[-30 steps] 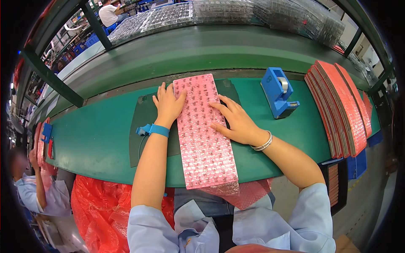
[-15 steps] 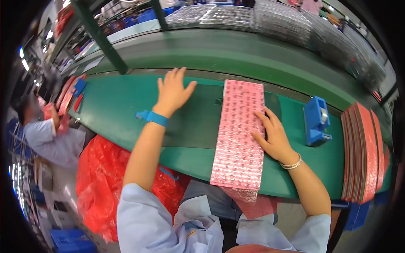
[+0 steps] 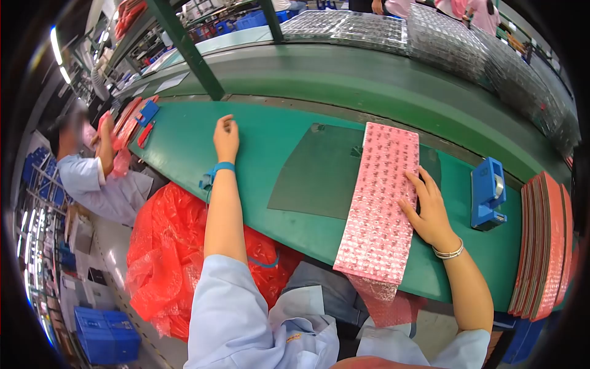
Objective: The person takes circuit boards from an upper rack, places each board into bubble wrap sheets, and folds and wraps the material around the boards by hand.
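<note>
A long package in pink bubble wrap [image 3: 384, 184] lies across the green table, and its loose end hangs over the near edge. My right hand [image 3: 430, 212] rests with spread fingers on the package's right side, pressing lightly rather than gripping it. Away to the left, my left hand [image 3: 226, 138] is above the table with its fingers curled in; I see nothing in it. A blue wrist strap [image 3: 221, 167] is around my left wrist. Under the package lies a dark flat mat [image 3: 313, 172].
A blue tape dispenser [image 3: 488, 194] stands right of the package. Beyond it is a stack of pink-wrapped flat packages [image 3: 541, 246]. Red plastic wrap [image 3: 166, 258] bulges beside my lap. A co-worker [image 3: 104, 166] sits left, near a red cutter [image 3: 145, 134]. A green post [image 3: 190, 55] rises behind.
My left hand has gone from spread fingers near the mat to curled fingers farther left. My right hand stays on the package. The view has shifted left.
</note>
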A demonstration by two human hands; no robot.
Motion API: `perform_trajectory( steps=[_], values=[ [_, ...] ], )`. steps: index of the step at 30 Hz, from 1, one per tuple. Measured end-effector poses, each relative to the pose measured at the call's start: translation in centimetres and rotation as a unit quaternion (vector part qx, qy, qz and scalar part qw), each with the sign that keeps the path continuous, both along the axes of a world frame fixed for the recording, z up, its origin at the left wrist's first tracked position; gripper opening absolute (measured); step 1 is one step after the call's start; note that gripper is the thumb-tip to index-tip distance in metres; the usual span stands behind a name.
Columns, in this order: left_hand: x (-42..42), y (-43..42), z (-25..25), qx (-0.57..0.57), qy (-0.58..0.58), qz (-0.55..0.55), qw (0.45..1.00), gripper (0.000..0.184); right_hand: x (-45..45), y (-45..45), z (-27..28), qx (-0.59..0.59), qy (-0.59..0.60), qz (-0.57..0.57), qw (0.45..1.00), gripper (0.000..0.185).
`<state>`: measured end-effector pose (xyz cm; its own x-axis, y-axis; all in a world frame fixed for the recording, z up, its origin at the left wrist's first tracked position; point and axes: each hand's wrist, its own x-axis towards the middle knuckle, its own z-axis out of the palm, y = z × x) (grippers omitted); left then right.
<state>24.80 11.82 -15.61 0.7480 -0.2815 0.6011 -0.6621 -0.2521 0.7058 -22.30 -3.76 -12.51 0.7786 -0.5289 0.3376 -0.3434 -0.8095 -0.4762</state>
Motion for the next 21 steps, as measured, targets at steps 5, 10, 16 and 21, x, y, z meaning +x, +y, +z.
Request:
perform_trajectory(
  steps=[5, 10, 16, 21],
  values=[
    [-0.2, 0.4, -0.4, 0.047, 0.007, -0.022, 0.999, 0.017, 0.3, -0.1, -0.2, -0.001, -0.008, 0.013, 1.000, 0.052],
    [-2.9, 0.0, 1.3, 0.066, 0.027, -0.096, 0.993, 0.015, 0.2, -0.1, 0.1, 0.005, 0.000, 0.006, 1.000, 0.052],
    [-3.2, 0.2, 1.3, 0.114, -0.021, -0.150, 0.982, 0.015, 0.3, 0.3, 0.2, 0.008, 0.009, -0.008, 1.000, 0.051],
    [-4.0, 0.1, 2.2, 0.116, -0.021, -0.185, 0.976, 0.018, -0.4, -1.5, -0.4, -0.030, 0.007, -0.064, 0.997, 0.050]
  ],
)
